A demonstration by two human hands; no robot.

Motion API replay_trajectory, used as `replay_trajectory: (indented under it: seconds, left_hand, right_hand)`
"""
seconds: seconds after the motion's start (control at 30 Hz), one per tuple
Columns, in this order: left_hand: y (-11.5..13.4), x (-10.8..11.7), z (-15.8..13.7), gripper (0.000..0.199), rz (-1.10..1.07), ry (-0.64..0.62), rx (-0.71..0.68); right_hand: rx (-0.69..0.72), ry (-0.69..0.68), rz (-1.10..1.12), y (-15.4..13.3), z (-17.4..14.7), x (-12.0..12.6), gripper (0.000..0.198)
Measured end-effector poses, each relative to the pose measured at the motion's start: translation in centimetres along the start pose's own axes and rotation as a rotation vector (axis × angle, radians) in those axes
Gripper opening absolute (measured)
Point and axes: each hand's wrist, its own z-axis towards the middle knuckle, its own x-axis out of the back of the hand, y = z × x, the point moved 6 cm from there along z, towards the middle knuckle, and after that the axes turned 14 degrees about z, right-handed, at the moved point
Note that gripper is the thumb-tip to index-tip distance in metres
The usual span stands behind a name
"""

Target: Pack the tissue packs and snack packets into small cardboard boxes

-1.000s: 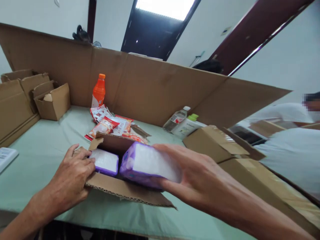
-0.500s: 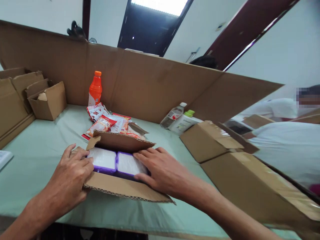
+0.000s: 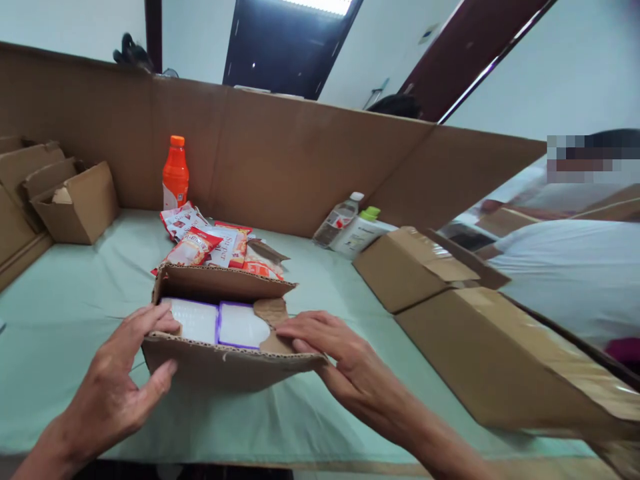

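Observation:
An open cardboard box (image 3: pixel 225 367) sits on the green cloth near the front, its two long flaps standing up. Inside it, side by side, lie two white-topped packs with purple edges, a left pack (image 3: pixel 193 319) and a right pack (image 3: pixel 243 325). At the box's left end is my left hand (image 3: pixel 125 373), fingers over the end and thumb spread away in front of the near wall. My right hand (image 3: pixel 330 347) lies with stretched fingers on the right end flap (image 3: pixel 275 327), which is folded inward over part of the right pack. Neither hand grips anything.
Behind the box lie several red-and-white snack packets (image 3: pixel 215 247) and an upright orange bottle (image 3: pixel 175 175). A clear bottle (image 3: pixel 340 220) and a white bottle (image 3: pixel 363 233) lean at the back. Cardboard boxes (image 3: pixel 450 333) stand right, smaller boxes (image 3: pixel 80 200) left. A person (image 3: pixel 575 267) is at right.
The right end flap now lies folded in over the right pack, under my right hand. The near long flap has risen upright. My left hand's thumb has spread away from the box.

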Motion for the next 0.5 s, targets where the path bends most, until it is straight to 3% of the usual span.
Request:
replay_trajectory:
  seconds: [0.13,0.23,0.3,0.43,0.5]
  left_hand:
    - [0.2,0.1,0.6,0.041,0.009,0.024,0.017]
    - [0.3,0.5,1.2,0.035,0.036,0.055,0.001]
    - [0.3,0.7,1.5,0.034,0.051,0.061,-0.007]
    - [0.3,0.5,1.6,0.036,0.071,0.052,0.002]
    - [0.4,0.6,1.4,0.035,0.098,0.086,0.042]
  right_hand:
    - [0.041,-0.065,-0.047,0.4,0.2,-0.1,0.045]
    - [0.058,-0.086,-0.033,0.5,0.7,0.2,0.039]
    - [0.048,0.027,0.019,0.6,1.4,1.0,0.028]
    - [0.048,0.388,0.084,0.8,2.7,2.9,0.021]
    - [0.046,0.427,0.085,1.2,3.3,2.8,0.028]
